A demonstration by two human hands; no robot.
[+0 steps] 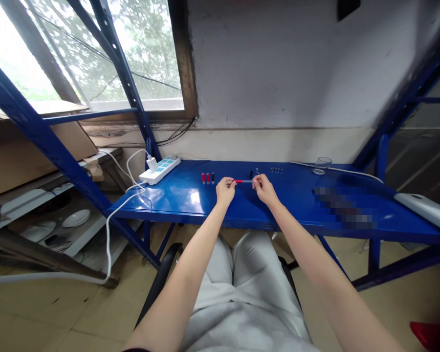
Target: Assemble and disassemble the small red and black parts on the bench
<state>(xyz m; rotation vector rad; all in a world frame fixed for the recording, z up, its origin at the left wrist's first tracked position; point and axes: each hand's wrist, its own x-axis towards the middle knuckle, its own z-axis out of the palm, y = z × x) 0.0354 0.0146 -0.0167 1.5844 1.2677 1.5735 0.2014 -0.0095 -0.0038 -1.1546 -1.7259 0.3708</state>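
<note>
A thin pen [245, 181], red at its left part and clear toward the right, is held level between my two hands above the blue table. My left hand [226, 189] is closed, its fingertips pinching the red end. At the other end, the fingers of my right hand [264, 188] are closed on the clear part. Left of my left hand stand two small red pieces [206, 178] and a black piece [212, 178], like pen caps. Behind my right hand are another black piece [251, 174] and a small clear piece [257, 171].
Several tiny pieces [276, 170] sit in a row farther back on the blue table [176, 195]. A glass [321, 165] stands at the back right, and a blurred dark object [346, 208] lies in front of it. At the left is a white power strip [160, 170] with cords.
</note>
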